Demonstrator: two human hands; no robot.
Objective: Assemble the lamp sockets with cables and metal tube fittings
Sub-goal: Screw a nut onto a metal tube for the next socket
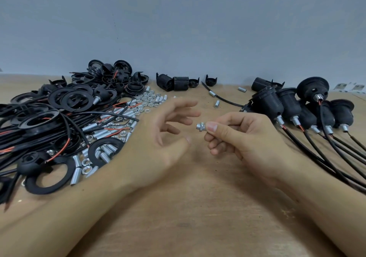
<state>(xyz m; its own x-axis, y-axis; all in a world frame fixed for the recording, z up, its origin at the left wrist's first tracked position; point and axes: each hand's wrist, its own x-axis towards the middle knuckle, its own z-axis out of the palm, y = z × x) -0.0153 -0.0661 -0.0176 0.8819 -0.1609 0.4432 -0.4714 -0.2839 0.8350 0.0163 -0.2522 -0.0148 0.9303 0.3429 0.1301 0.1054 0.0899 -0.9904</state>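
My right hand (235, 135) pinches a short threaded metal tube (200, 127) with a nut on it, thumb and forefinger closed around its right end. My left hand (168, 131) hovers just left of the tube, fingers spread and blurred, holding nothing. Several finished black lamp sockets with cables (293, 108) lie in a row at the right. A heap of black rings, socket caps and cables (59, 118) covers the left side. Loose metal tubes and nuts (146, 100) are scattered beside that heap.
Both hands are over a wooden table (198, 207). Loose black socket bodies (174, 82) stand along the back by a grey wall. A cable with a tube on it (219, 97) lies behind the hands. Another socket body (261, 83) lies at back right.
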